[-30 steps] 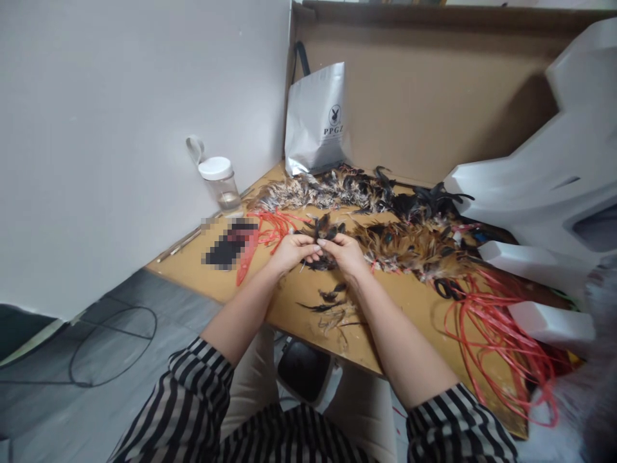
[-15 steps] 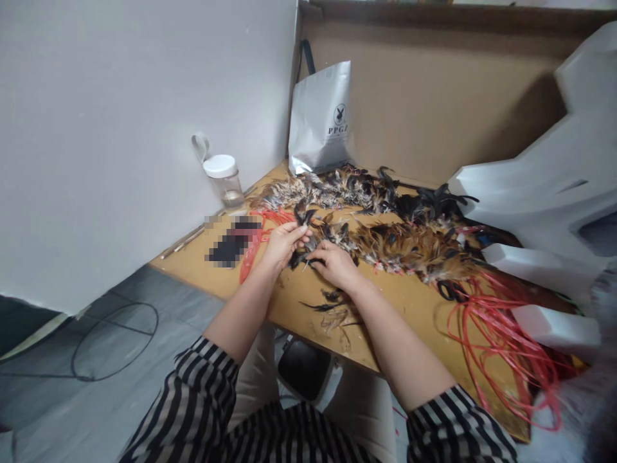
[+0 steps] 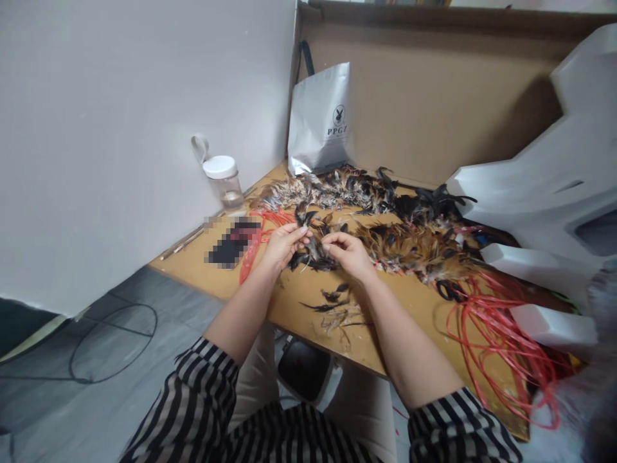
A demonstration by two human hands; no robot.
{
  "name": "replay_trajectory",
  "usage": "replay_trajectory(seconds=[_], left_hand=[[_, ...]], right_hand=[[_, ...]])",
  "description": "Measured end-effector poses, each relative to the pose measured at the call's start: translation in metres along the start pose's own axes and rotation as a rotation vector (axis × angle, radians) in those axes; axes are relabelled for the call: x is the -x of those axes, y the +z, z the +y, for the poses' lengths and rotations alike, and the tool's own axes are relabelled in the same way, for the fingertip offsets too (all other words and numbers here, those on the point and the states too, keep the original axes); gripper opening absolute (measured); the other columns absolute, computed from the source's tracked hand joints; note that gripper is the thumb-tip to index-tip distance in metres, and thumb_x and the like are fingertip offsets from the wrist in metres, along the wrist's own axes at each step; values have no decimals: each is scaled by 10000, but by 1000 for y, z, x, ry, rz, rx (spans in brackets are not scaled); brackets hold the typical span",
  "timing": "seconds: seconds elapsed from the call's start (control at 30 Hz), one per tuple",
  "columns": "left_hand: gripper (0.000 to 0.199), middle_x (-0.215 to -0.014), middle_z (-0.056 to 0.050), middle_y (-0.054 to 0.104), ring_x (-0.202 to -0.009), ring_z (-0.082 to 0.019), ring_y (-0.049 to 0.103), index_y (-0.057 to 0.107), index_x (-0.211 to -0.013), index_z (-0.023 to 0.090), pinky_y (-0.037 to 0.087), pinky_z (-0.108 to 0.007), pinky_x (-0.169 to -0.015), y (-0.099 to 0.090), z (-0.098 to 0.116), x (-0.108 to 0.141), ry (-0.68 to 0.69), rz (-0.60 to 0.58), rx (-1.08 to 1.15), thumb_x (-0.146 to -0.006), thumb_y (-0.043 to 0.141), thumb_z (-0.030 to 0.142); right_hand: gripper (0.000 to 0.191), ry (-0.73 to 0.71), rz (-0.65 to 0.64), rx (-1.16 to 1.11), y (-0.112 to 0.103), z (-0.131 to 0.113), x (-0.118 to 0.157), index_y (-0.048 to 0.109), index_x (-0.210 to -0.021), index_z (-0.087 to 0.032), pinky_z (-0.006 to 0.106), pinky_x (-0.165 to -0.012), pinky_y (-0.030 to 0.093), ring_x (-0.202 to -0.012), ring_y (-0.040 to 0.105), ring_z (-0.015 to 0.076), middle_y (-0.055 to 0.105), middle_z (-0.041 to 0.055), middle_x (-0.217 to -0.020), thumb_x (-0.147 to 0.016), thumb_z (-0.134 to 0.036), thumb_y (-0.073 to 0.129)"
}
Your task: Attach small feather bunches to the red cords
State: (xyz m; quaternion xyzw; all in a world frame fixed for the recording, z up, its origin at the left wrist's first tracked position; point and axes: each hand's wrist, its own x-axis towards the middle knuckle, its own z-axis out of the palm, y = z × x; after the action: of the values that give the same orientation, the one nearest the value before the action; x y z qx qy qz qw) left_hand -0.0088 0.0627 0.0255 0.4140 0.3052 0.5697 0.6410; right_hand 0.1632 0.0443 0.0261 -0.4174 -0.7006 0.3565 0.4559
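My left hand pinches a small bunch of dark feathers between thumb and fingers. Just to its right, my right hand has its thumb and fingertips pressed together; whatever is between them is too small to make out. Black feathers lie on the table under and between the hands. To the right stretches a thick pile of brown feathers. A row of mottled feathers lies behind the hands. Several loose feathers are scattered near the table's front edge.
A lidded clear jar stands at the left beside the white wall. A silver bag leans at the back. Red plastic strings tangle at the right, near white foam pieces. A pixelated dark item lies on the wooden table.
My right hand has moved a little to the right and up, away from the feathers below my left hand. My left hand stays in place with its bunch.
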Motion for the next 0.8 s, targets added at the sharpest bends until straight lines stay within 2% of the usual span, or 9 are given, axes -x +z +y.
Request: replay_trajectory(seconds=[0.13, 0.27, 0.37, 0.5, 0.6, 0.67, 0.8], left_hand=[[213, -717, -31, 636, -539, -44, 534, 617, -737, 112, 405, -144, -488, 0, 1, 1, -6, 11, -18, -621, 687, 276], [225, -716, -37, 639, -536, -46, 538, 619, -743, 107, 408, -142, -482, 0, 1, 1, -11, -2, -8, -615, 693, 276], [223, -709, -39, 639, -539, -50, 545, 622, -744, 106, 412, -143, -482, -1, 0, 1, -10, -30, 0, -616, 695, 274], [214, -726, -36, 643, -546, -48, 547, 632, -746, 114, 417, -141, -490, 1, 1, 2, -1, -31, -11, -614, 695, 270], [254, -702, -39, 643, -553, -56, 552, 649, -800, 116, 413, -138, -483, 1, 1, 2, -20, -50, -55, -614, 694, 282], [279, -677, -40, 642, -537, -59, 547, 655, -821, 117, 409, -143, -476, 2, 0, 2, -46, -60, -122, -610, 696, 295], [225, -645, -44, 647, -511, -71, 545, 657, -716, 117, 426, -171, -499, 3, -5, 2, -41, -94, -334, -605, 696, 309]], right_hand=[[123, -189, -163, 371, 9, -1, 6, 657, -814, -207, 266, -688, 405, -749, 523, 135, 564, 34, -838, -732, -211, 565], [181, -269, -248, 747, 24, -2, 11, 663, -858, -267, 253, -653, 396, -768, 521, 147, 554, 43, -873, -786, -226, 501], [179, -274, -201, 783, 23, -3, 10, 655, -829, -252, 249, -658, 400, -770, 522, 146, 550, 44, -877, -801, -235, 479], [170, -266, -58, 673, 4, -7, 7, 625, -875, -221, 257, -733, 405, -839, 528, 148, 541, 41, -941, -800, -205, 474], [184, -245, 18, 749, -10, -9, 6, 619, -895, -217, 259, -721, 396, -845, 525, 156, 538, 48, -979, -812, -204, 455], [200, -242, 29, 825, -14, -10, 6, 619, -910, -220, 258, -695, 387, -844, 521, 162, 535, 56, -1000, -823, -212, 439], [226, -262, 22, 907, -12, -13, 7, 621, -906, -219, 253, -663, 370, -858, 511, 170, 533, 66, -1016, -846, -239, 403]])
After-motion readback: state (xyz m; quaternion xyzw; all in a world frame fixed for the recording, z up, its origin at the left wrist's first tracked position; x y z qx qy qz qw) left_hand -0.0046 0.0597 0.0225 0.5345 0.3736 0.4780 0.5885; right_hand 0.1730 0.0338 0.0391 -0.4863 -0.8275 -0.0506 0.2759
